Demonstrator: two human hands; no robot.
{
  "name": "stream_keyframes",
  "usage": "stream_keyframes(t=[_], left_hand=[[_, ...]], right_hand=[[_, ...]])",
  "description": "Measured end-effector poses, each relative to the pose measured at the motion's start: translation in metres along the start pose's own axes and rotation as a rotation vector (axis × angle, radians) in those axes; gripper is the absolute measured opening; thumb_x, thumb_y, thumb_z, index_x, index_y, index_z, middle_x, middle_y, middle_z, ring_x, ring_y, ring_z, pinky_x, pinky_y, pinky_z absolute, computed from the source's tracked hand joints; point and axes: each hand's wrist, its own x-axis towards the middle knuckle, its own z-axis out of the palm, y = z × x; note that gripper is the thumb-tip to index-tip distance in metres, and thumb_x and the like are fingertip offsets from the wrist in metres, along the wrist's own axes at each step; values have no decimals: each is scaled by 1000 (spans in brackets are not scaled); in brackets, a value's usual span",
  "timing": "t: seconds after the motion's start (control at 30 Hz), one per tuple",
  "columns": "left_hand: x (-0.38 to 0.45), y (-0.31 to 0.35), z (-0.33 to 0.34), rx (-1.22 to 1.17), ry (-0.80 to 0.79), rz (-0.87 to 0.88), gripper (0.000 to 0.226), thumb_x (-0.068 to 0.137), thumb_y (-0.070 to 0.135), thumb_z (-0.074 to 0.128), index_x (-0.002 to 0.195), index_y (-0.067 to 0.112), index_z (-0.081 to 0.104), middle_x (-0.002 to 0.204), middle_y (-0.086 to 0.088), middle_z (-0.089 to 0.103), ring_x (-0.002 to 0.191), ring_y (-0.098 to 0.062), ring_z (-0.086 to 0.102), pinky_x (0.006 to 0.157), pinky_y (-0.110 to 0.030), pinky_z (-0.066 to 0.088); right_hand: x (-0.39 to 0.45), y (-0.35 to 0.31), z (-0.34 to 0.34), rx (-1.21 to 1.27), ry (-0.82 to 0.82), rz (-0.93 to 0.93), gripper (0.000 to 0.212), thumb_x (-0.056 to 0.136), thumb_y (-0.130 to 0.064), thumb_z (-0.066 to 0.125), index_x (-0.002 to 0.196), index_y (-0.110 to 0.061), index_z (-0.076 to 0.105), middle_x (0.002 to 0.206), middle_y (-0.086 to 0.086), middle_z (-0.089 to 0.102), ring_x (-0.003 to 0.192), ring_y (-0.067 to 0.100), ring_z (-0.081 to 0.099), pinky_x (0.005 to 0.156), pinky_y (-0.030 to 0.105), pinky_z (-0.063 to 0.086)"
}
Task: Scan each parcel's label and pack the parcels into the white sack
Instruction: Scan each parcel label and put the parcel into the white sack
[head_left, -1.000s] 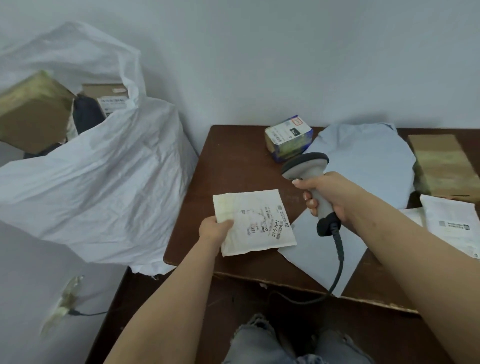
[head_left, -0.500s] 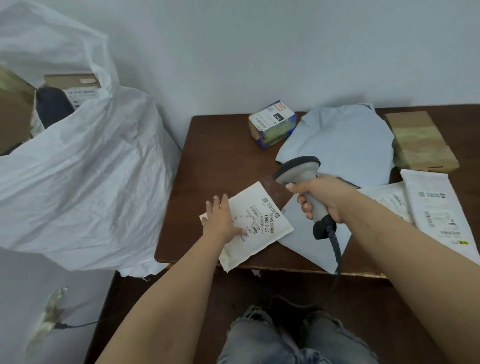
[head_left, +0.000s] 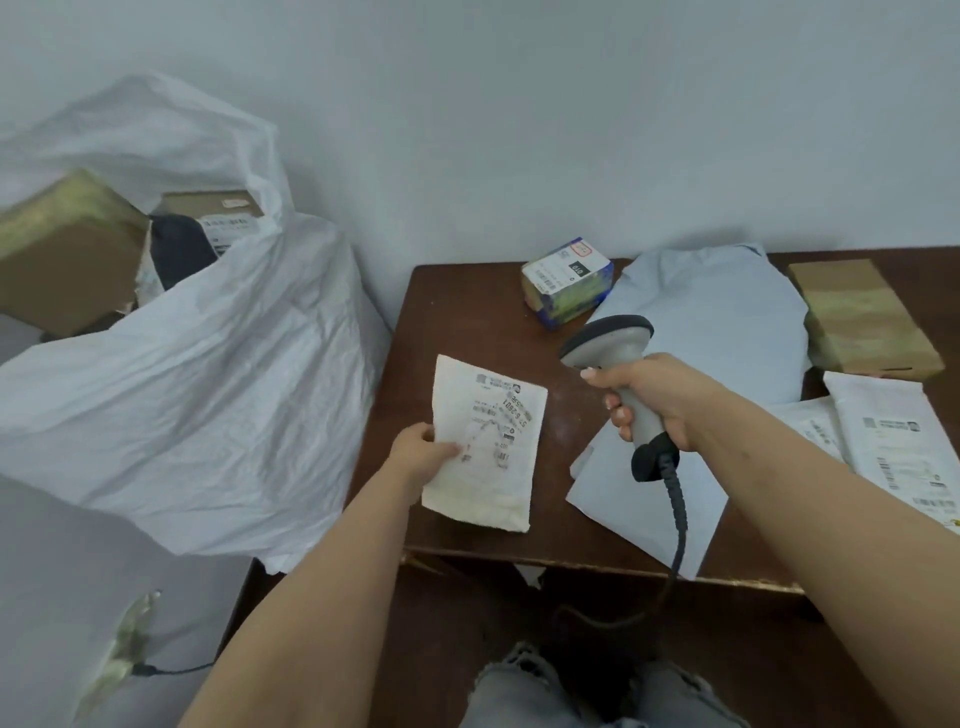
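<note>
The large crinkled white woven sack (head_left: 171, 384) stood open at far left, beside the desk, and already held at least two brown cardboard boxes (head_left: 62, 249) and a dark item; packing was judged partly done. Your left hand (head_left: 423, 452) pinched the flat cream paper mailer (head_left: 485, 441) by its left edge, thumb on top, label side up, over the near-left part of the dark brown wooden desk (head_left: 467, 312). Your right hand (head_left: 654, 400) was wrapped fully round the handle of the grey corded barcode scanner (head_left: 618, 379), its head turned toward the mailer; whether this label had registered could not be told. Further right, parcels left to process: a small labelled box with blue and green print (head_left: 566, 280), a pale blue plastic mailer bag (head_left: 711, 322), a tan taped cardboard box (head_left: 862, 317), and white labelled envelopes (head_left: 893, 447) at the far right edge. At least five parcels left, the held one included.
</note>
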Motion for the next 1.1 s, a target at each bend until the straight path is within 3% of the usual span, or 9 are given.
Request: stream_keyframes(t=[0.1, 0.23, 0.3, 0.37, 0.43, 0.53, 0.67, 0.87, 1.1], left_hand=[[-12, 30, -17, -238, 82, 90, 18, 88, 6, 67, 105, 7, 58, 111, -11, 67, 87, -22, 66, 66, -34, 56], [-23, 65, -27, -417, 190, 201, 25, 86, 1, 69, 109, 3, 59, 108, -13, 68, 78, -20, 66, 62, -31, 54], [-29, 81, -31, -471, 212, 226, 25, 87, 1, 68, 110, 3, 60, 105, -12, 68, 79, -21, 67, 66, -33, 55], [-34, 94, -36, -513, 234, 249, 14, 89, -2, 63, 97, 8, 60, 98, -8, 68, 84, -25, 67, 73, -38, 56], [-35, 105, -40, -528, 275, 267, 19, 89, -5, 59, 86, 14, 59, 94, -6, 67, 91, -29, 68, 82, -43, 57], [-32, 117, -47, -596, 316, 310, 22, 85, -8, 61, 85, 14, 61, 100, -14, 69, 98, -36, 68, 88, -52, 55], [-36, 131, -51, -602, 376, 351, 23, 86, -10, 59, 82, 13, 60, 89, -10, 68, 97, -35, 67, 88, -49, 55], [-37, 139, -50, -569, 428, 365, 21, 89, -7, 58, 100, 11, 59, 88, -6, 65, 98, -32, 66, 91, -46, 55], [-35, 142, -44, -602, 434, 377, 22, 89, -10, 56, 106, 4, 58, 82, -4, 62, 91, -29, 63, 89, -44, 54]], right_hand=[[-8, -21, 13, 21, -16, -95, 22, 87, -13, 73, 104, -5, 61, 56, 3, 49, 39, 10, 40, 41, 21, 39], [-26, -52, 25, 43, -81, -229, 15, 86, -14, 73, 91, -8, 60, 53, 3, 49, 38, 11, 37, 40, 20, 36], [-36, -66, 25, 26, -96, -280, 16, 87, -14, 72, 91, -8, 58, 53, 3, 49, 39, 11, 37, 39, 20, 37], [-45, -76, 22, -1, -117, -323, 17, 88, -15, 71, 93, -8, 56, 53, 3, 49, 40, 12, 37, 39, 21, 36], [-50, -83, 16, -36, -141, -350, 18, 89, -16, 70, 95, -7, 55, 53, 3, 49, 40, 12, 37, 40, 21, 36], [-54, -90, 9, -103, -143, -364, 20, 89, -16, 70, 98, -4, 56, 52, 3, 49, 40, 12, 38, 40, 22, 37], [-56, -92, -3, -145, -133, -392, 21, 87, -16, 72, 94, -3, 58, 54, 5, 48, 39, 13, 37, 40, 23, 36], [-63, -94, -14, -226, -126, -449, 21, 88, -10, 70, 75, -6, 54, 55, 7, 44, 38, 13, 35, 40, 22, 34], [-65, -96, -21, -221, -121, -454, 27, 87, -9, 72, 69, -7, 51, 52, 7, 43, 37, 14, 34, 42, 22, 32]])
